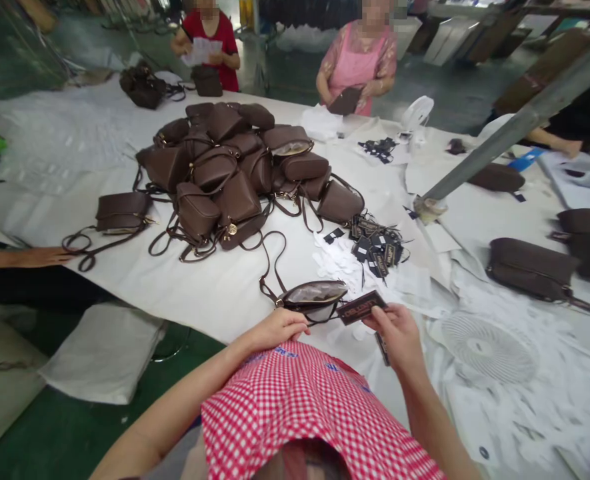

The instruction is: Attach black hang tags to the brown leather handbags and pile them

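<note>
Close in front of me lies a small brown handbag (315, 293), its zip top gaping and a pale lining showing. My left hand (281, 328) is closed at the bag's near edge, fingers curled; the exact grip is partly hidden. My right hand (397, 333) pinches a dark hang tag (359, 308) with lettering between thumb and fingers, just right of the bag. From the tag a thin dark cord runs toward my left hand. Another dark tag (383, 348) shows under my right hand. Beyond the bag is a pile of black hang tags (377, 247) with cords.
A heap of brown handbags (239, 197) covers the table's middle. A grey metal pole (515, 123) slants up at the right, near a white fan (485, 347) and more bags (529, 267). Two people stand across the table; another person's hand (49, 257) reaches in at left.
</note>
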`<state>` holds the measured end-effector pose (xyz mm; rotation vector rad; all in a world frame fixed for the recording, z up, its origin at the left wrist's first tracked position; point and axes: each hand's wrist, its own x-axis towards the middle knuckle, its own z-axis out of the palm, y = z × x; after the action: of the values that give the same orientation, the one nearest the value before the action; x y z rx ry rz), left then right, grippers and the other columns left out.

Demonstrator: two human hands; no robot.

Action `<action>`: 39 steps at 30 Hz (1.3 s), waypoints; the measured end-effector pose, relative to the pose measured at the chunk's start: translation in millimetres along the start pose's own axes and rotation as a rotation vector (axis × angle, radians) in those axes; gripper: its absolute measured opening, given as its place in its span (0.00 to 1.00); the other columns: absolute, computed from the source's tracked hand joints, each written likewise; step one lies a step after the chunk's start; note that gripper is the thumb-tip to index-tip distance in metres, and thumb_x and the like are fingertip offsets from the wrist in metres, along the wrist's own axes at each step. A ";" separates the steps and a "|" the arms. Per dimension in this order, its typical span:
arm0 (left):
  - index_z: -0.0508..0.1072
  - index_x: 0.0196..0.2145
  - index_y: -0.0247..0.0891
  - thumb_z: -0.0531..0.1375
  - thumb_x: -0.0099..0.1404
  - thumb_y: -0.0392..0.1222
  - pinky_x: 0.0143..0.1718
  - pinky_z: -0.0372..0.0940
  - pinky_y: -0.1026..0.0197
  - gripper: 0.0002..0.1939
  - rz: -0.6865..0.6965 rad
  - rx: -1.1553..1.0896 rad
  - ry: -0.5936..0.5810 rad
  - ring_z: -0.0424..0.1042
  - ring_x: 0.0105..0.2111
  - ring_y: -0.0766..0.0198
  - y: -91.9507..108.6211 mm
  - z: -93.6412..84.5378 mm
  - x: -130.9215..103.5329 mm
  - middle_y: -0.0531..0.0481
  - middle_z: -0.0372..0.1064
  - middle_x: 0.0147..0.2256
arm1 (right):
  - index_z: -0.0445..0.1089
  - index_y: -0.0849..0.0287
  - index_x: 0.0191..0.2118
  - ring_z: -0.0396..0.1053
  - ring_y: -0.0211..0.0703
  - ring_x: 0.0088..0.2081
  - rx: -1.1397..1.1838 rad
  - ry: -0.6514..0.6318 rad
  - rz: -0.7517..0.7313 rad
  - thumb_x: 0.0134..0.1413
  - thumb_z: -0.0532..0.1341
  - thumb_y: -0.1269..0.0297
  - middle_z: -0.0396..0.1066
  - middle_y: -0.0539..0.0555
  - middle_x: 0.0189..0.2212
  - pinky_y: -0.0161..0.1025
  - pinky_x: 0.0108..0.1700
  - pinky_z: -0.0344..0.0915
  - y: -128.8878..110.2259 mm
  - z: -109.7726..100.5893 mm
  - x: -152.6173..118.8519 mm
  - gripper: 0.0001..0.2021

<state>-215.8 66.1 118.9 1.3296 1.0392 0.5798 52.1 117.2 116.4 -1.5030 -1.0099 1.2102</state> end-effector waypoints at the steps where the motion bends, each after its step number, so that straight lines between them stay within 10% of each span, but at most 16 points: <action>1: 0.75 0.32 0.34 0.53 0.67 0.41 0.32 0.58 0.67 0.13 0.010 0.073 0.008 0.63 0.25 0.69 -1.5 0.9 -3.1 0.54 0.64 0.22 | 0.65 0.57 0.41 0.74 0.49 0.41 -0.129 -0.003 -0.063 0.42 0.70 0.53 0.73 0.57 0.42 0.57 0.49 0.69 4.9 2.2 -7.6 0.22; 5: 0.74 0.30 0.35 0.55 0.64 0.37 0.33 0.58 0.66 0.08 0.102 0.270 0.056 0.65 0.27 0.68 7.5 8.6 -5.2 0.53 0.68 0.24 | 0.57 0.55 0.60 0.63 0.49 0.58 -0.279 -0.487 -0.185 0.55 0.62 0.55 0.62 0.61 0.59 0.54 0.63 0.56 5.6 34.9 -44.0 0.28; 9: 0.71 0.34 0.36 0.55 0.63 0.34 0.32 0.59 0.67 0.05 0.130 0.116 0.134 0.67 0.28 0.69 16.6 8.3 -8.6 0.53 0.70 0.28 | 0.54 0.54 0.63 0.67 0.45 0.53 -0.229 -0.880 -0.038 0.60 0.57 0.55 0.68 0.57 0.53 0.44 0.54 0.65 -2.2 72.8 -60.6 0.28; 14: 0.67 0.32 0.36 0.56 0.63 0.43 0.23 0.55 0.68 0.08 -0.026 -0.357 0.282 0.63 0.19 0.71 -16.7 -5.7 -19.2 0.56 0.67 0.20 | 0.70 0.56 0.42 0.66 0.39 0.27 -0.524 -0.937 -0.141 0.63 0.50 0.55 0.69 0.49 0.24 0.37 0.32 0.64 -11.6 92.4 -44.6 0.15; 21: 0.72 0.31 0.31 0.61 0.55 0.40 0.28 0.60 0.66 0.09 -0.549 -1.062 0.375 0.70 0.25 0.68 -85.2 -7.0 -9.1 0.46 0.73 0.29 | 0.67 0.54 0.31 0.65 0.41 0.24 -0.842 -0.968 -0.404 0.63 0.49 0.55 0.67 0.49 0.21 0.38 0.33 0.62 -28.6 107.7 -22.0 0.15; 27: 0.70 0.32 0.35 0.61 0.46 0.27 0.22 0.52 0.68 0.14 -0.469 -1.220 0.531 0.61 0.18 0.72 -99.0 2.8 9.6 0.57 0.67 0.21 | 0.69 0.56 0.34 0.69 0.45 0.31 -1.032 -0.975 -0.584 0.63 0.49 0.57 0.72 0.53 0.27 0.39 0.35 0.62 -15.1 116.1 -11.2 0.15; 39: 0.70 0.30 0.32 0.62 0.60 0.43 0.23 0.56 0.67 0.09 -0.384 -1.444 0.406 0.62 0.19 0.71 -98.7 -3.3 19.0 0.54 0.64 0.21 | 0.71 0.57 0.36 0.70 0.44 0.36 -1.368 -0.932 -0.739 0.65 0.49 0.60 0.72 0.55 0.33 0.35 0.34 0.59 -6.6 131.2 -2.6 0.15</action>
<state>-230.4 64.1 19.5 -0.2576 0.8080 1.0216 -77.6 137.5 112.2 -1.0686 -3.0920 0.5268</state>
